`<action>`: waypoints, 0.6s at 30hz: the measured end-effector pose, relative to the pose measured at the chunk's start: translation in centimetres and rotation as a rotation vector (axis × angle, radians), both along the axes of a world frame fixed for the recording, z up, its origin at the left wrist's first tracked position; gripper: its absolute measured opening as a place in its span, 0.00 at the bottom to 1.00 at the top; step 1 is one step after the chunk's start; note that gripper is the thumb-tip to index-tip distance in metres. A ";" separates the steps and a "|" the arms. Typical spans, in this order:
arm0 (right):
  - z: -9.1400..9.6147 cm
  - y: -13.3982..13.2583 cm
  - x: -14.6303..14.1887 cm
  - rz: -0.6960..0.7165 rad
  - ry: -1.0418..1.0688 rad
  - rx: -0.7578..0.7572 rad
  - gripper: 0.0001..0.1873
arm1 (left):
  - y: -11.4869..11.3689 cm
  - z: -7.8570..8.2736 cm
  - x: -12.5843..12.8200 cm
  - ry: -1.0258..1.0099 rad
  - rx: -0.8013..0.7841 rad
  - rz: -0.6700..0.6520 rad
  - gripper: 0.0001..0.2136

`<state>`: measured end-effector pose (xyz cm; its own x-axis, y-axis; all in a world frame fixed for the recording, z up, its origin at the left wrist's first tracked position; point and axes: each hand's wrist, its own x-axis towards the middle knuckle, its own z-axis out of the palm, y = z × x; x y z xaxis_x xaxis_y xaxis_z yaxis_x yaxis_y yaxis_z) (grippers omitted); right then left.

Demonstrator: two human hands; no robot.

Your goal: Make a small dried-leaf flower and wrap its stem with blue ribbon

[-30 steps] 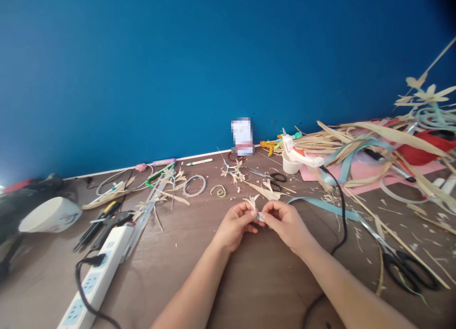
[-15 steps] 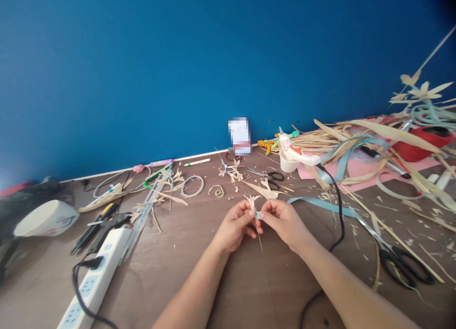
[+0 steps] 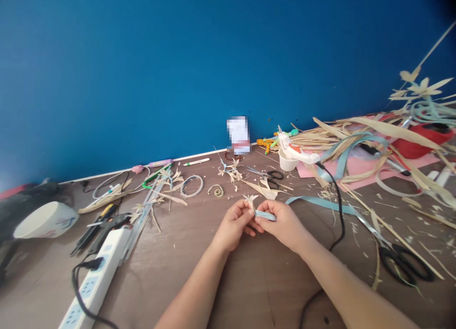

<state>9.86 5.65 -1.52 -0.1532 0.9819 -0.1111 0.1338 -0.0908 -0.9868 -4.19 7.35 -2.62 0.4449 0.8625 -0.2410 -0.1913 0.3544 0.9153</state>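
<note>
**While both hands pinch the straw flower, the wrap looks early-stage**

The straw flower [image 3: 251,198] is held at its base between the left hand [image 3: 233,224] and right hand [image 3: 285,222]. Fingertips of both are closed on it, just above the desk [image 3: 249,281]. The petals at the top are already cut and splayed.

The blue strip [image 3: 266,216] lies across the right hand's fingers at the flower's base. I can't tell how many turns are on the stem because the fingers hide it. The strip's long tail runs off to the right of the right hand, flat on the desk and uncut. My read: petals done, binding barely begun, tail not trimmed.

Just beyond the hands are small scissors [image 3: 273,177], loose offcuts and a few similar straw pieces [image 3: 231,170]. Further beyond the right hand, a glue gun [image 3: 295,152] rests on a white cup [image 3: 287,164], and its black cable [image 3: 340,215] crosses the strip's tail. Large scissors [image 3: 406,267] lie well right of the right hand. A power strip [image 3: 96,281] and bowl [image 3: 46,220] sit well left of the left hand.
</note>
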 end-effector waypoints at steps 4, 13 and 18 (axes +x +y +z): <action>-0.3 0.0 -0.1 -0.027 -0.042 0.002 0.03 | -0.1 0.1 0.1 0.059 0.031 0.034 0.12; -0.5 0.1 0.1 -0.072 -0.038 0.002 0.04 | -0.2 0.5 -0.1 0.040 -0.002 0.027 0.13; -0.5 0.1 0.1 -0.066 0.002 0.006 0.04 | -0.1 0.3 0.0 0.023 -0.022 0.056 0.15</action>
<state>10.01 5.78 -2.02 -0.0880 0.9906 -0.1051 0.1260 -0.0936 -0.9876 -4.16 7.23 -2.35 0.3907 0.8803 -0.2692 -0.1906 0.3634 0.9119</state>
